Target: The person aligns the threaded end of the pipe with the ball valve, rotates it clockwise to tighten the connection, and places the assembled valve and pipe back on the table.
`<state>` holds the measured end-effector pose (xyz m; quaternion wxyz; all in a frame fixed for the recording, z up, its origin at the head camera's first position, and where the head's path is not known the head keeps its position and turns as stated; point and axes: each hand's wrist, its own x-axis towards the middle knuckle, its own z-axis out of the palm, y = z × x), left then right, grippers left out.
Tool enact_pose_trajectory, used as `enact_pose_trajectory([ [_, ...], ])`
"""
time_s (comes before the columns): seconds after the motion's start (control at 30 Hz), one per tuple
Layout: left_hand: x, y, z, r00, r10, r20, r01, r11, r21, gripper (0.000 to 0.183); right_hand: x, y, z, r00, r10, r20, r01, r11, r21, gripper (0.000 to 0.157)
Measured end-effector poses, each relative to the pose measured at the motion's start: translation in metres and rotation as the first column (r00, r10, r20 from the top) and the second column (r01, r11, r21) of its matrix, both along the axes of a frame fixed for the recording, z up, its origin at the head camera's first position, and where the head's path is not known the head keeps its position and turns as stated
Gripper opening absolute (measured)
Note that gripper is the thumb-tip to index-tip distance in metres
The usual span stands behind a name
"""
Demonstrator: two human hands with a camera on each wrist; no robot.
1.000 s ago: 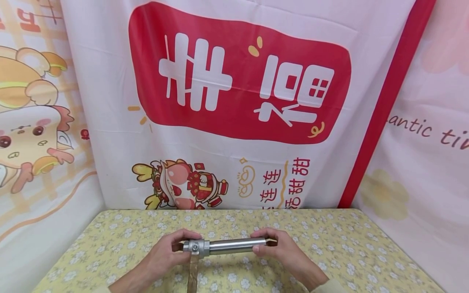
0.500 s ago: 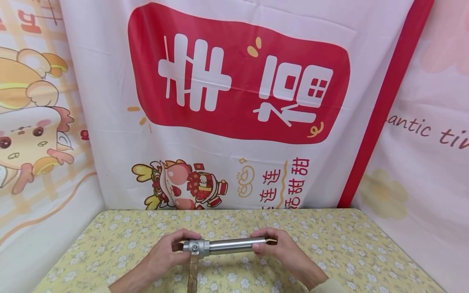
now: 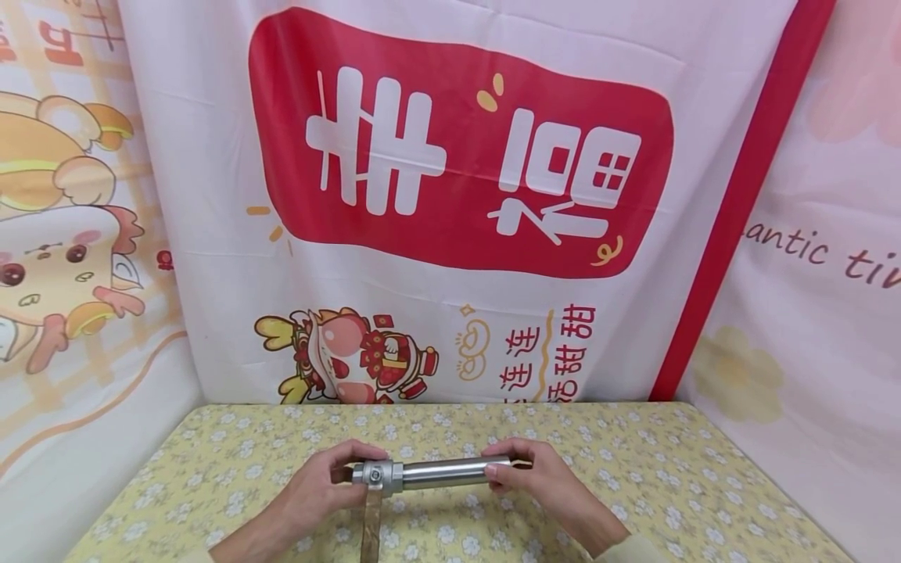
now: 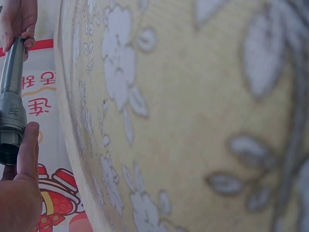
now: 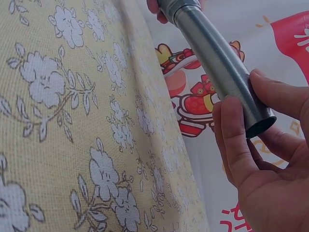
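Note:
Between both hands, a steel pipe (image 3: 450, 472) runs nearly level, joined at its left end to a metal ball valve (image 3: 378, 475). The valve's flat lever handle (image 3: 371, 524) points toward the front of the table, with a worn brownish covering. My left hand (image 3: 313, 486) grips the valve body, thumb and fingers on opposite sides. At the other end, my right hand (image 3: 533, 474) pinches the pipe. The right wrist view shows the pipe's open hollow end (image 5: 260, 126) between thumb and fingers. In the left wrist view, the valve's threaded mouth (image 4: 8, 153) faces the left palm.
A yellow flowered cloth (image 3: 267, 438) covers the table beneath the hands. Behind its far edge hangs a white banner (image 3: 225, 313) with a red panel (image 3: 464, 195). Printed hangings (image 3: 63, 391) close in the left and right sides.
My right thumb and fingers have shifted slightly round the pipe's end, the thumb a little higher. The left hand and valve stay where they were.

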<state>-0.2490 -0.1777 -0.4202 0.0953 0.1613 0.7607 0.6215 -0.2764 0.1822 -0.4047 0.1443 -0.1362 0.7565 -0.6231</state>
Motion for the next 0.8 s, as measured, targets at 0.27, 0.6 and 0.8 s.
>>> enact_pose_trajectory([
  [0.27, -0.0004, 0.0001, -0.0015, 1.000, -0.005, -0.009, 0.005, 1.000, 0.002, 0.041, -0.0004, 0.0000, -0.0015, 1.000, -0.013, 0.005, 0.013, 1.000, 0.005, 0.038],
  [0.6, 0.0002, 0.0005, -0.0009, 1.000, -0.005, -0.012, 0.005, 1.000, -0.004, 0.040, -0.0003, 0.0004, -0.0029, 1.000, -0.015, 0.012, 0.015, 1.000, 0.009, 0.039],
  [0.8, 0.0013, 0.0015, -0.0021, 1.000, -0.007, -0.007, 0.007, 1.000, -0.006, 0.039, -0.0005, 0.0011, -0.0039, 1.000, -0.013, 0.004, 0.013, 1.000, 0.004, 0.040],
])
